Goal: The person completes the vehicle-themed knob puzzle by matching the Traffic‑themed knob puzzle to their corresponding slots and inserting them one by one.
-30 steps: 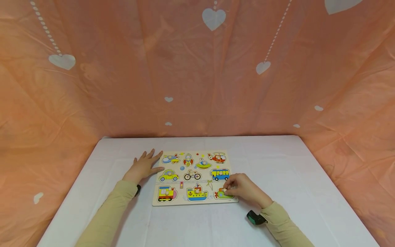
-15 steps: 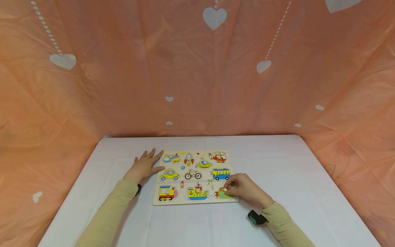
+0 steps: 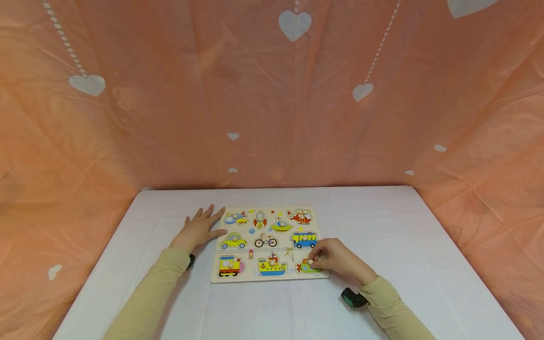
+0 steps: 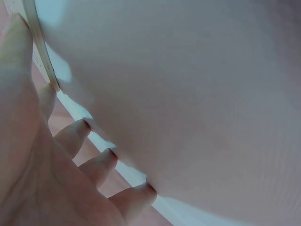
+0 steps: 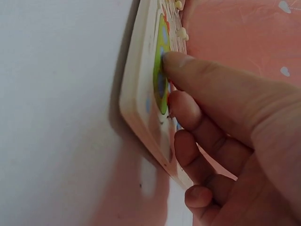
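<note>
A wooden knob puzzle board [image 3: 250,270] with vehicle pieces lies flat on the table. At its front right corner is the green submarine piece [image 3: 303,267], level with its outline. My right hand [image 3: 335,259] pinches the knob of this piece between thumb and forefinger. The right wrist view shows the thumb [image 5: 188,70] at the green surface, the other fingers curled beneath. My left hand [image 3: 195,232] lies spread at the board's left side, thumb and forefinger on its edge. In the left wrist view, the remaining fingertips [image 4: 136,197] rest on the white cloth.
Other pieces sit in the board, among them a ship [image 3: 272,268], a train [image 3: 229,267], a bus [image 3: 303,241] and a helicopter [image 3: 300,217]. White cloth [image 3: 255,311] covers the table. An orange curtain [image 3: 272,118] with white hearts hangs behind and at both sides.
Both hands keep their places, and the board stays where it was. The head view shifts very slightly.
</note>
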Available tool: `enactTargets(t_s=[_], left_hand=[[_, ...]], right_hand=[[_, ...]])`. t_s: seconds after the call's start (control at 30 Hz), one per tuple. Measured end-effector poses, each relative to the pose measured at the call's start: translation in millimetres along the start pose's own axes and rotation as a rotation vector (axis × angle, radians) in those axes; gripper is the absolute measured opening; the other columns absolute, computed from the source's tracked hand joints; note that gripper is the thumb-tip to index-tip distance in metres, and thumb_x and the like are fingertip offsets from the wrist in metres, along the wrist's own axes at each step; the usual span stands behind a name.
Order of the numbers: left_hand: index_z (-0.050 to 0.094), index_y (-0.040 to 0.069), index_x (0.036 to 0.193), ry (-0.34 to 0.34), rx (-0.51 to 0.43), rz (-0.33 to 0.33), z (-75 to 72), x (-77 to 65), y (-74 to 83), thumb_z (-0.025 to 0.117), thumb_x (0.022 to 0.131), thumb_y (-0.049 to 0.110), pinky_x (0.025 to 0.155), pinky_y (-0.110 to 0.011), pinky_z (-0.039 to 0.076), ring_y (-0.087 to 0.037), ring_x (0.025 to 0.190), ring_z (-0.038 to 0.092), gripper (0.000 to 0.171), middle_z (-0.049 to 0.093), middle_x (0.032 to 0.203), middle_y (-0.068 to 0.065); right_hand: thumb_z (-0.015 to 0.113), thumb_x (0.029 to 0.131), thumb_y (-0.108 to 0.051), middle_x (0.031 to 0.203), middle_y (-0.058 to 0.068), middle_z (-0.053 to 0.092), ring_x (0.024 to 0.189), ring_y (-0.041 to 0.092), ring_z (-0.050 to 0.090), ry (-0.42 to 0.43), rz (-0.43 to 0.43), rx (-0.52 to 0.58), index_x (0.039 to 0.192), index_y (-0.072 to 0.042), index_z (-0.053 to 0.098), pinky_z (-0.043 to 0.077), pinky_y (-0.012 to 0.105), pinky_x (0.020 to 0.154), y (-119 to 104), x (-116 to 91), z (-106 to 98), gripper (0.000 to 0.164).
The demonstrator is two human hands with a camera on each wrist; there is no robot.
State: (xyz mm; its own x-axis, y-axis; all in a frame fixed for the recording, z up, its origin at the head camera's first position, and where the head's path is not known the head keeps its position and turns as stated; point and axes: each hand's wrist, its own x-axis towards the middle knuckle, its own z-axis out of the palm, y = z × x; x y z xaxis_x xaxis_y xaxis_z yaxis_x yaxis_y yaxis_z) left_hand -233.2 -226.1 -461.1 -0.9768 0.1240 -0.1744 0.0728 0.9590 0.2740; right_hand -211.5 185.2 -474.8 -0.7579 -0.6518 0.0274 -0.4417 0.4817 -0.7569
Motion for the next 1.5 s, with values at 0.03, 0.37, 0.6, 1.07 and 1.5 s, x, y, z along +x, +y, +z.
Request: enactTargets(t_s=[0.03,0.37,0.6,1.07,1.5], left_hand=[[0.028,0.019,0.152,-0.002,-0.001,-0.002,0.3,0.0,-0.1,0.061,0.085,0.058,0.102,-0.074,0.008,-0.052,0.138,0.01,0.084,0.016,0.156,-0.022],[0.028,0.018,0.152,0.002,0.009,0.002,0.0,0.5,-0.3,0.061,0.085,0.058,0.101,-0.075,0.009,-0.053,0.137,0.01,0.084,0.017,0.155,-0.023],[0.027,0.02,0.152,-0.006,-0.004,0.001,2.0,1.0,-1.4,0.061,0.085,0.058,0.102,-0.074,0.007,-0.052,0.138,0.009,0.084,0.016,0.155,-0.022],[0.028,0.019,0.152,0.005,0.008,0.014,2.0,-0.4,-1.5,0.059,0.086,0.059,0.102,-0.074,0.008,-0.053,0.138,0.01,0.084,0.017,0.155,-0.022],[0.03,0.017,0.151,0.009,0.012,0.013,3.1,-6.5,-2.0,0.06,0.087,0.056,0.103,-0.073,0.01,-0.053,0.137,0.011,0.081,0.018,0.154,-0.024]], right_hand=[[0.08,0.078,-0.014,0.08,-0.01,0.062,0.076,0.008,0.057,-0.001,-0.003,-0.005,0.085,-0.015,0.071,0.048,0.025,0.071,0.1,0.2,0.0,0.011],[0.08,0.078,-0.013,0.081,-0.01,0.063,0.077,0.008,0.057,0.001,0.001,-0.015,0.086,-0.014,0.072,0.048,0.025,0.073,-1.6,0.5,0.4,0.011],[0.079,0.079,-0.015,0.084,-0.011,0.065,0.08,0.009,0.059,0.006,-0.023,-0.006,0.089,-0.014,0.073,0.047,0.027,0.078,0.4,-1.1,-2.0,0.012],[0.076,0.082,-0.014,0.09,-0.008,0.068,0.086,0.012,0.059,0.076,0.05,0.032,0.094,-0.015,0.074,0.045,0.033,0.082,4.2,-4.7,-21.2,0.012],[0.074,0.085,-0.017,0.087,-0.008,0.067,0.081,0.011,0.057,0.231,0.065,-0.047,0.097,-0.008,0.075,0.038,0.029,0.069,24.7,-1.1,-60.2,0.015]])
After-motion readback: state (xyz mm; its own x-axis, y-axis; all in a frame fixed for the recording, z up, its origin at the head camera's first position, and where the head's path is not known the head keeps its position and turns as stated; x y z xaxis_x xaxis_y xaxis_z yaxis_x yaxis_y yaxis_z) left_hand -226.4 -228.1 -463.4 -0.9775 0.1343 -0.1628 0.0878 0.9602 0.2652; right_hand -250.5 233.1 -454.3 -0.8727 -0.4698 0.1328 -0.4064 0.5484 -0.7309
